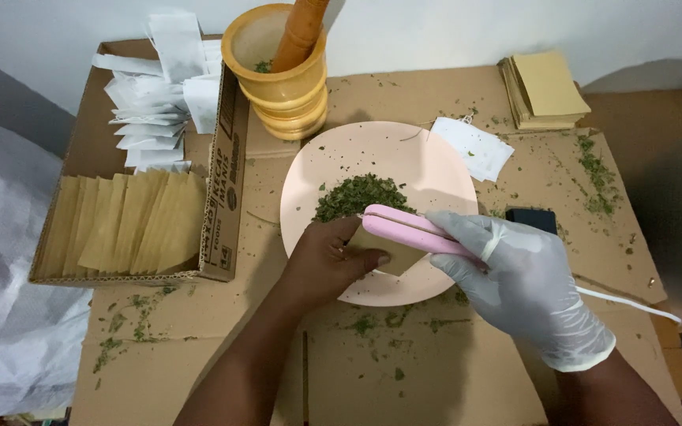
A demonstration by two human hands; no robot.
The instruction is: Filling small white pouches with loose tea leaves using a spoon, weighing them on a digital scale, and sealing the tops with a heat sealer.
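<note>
- The left hand [333, 260], bare, pinches a small tan packet [396, 259] over the near edge of the pink plate [404, 154], thumb and fingers pressed together on its left side.
- The right hand [526, 280], in a white glove, is clamped around a pink handheld sealer [404, 229], whose tip lies across the top edge of the packet; a white cord [633, 304] trails off to the right from under the glove.
- A small heap of crushed green dried leaves [361, 196] lies on the plate just behind the packet, so, as I judge it, more leaf is left to pack.
- In the open cardboard box [226, 197] at left, a row of flat tan packets [132, 221] stands side by side at the near end, and a loose pile of white paper sachets [159, 87] lies at the far end; whether these are filled cannot be told.
- The side wall of the box carries dark printed lettering.
- A stack of flat tan envelopes [546, 88] lies at the far right of the surface [436, 371], which is covered with flattened cardboard.
- One white sachet [475, 146] lies beside the plate's far right rim.
- A yellow wooden mortar [282, 71] with a pestle [297, 35] in it stands behind the plate, with green bits inside.
- A small black object [532, 217] lies just behind the gloved hand.
- Green crumbs are scattered over the cardboard.
</note>
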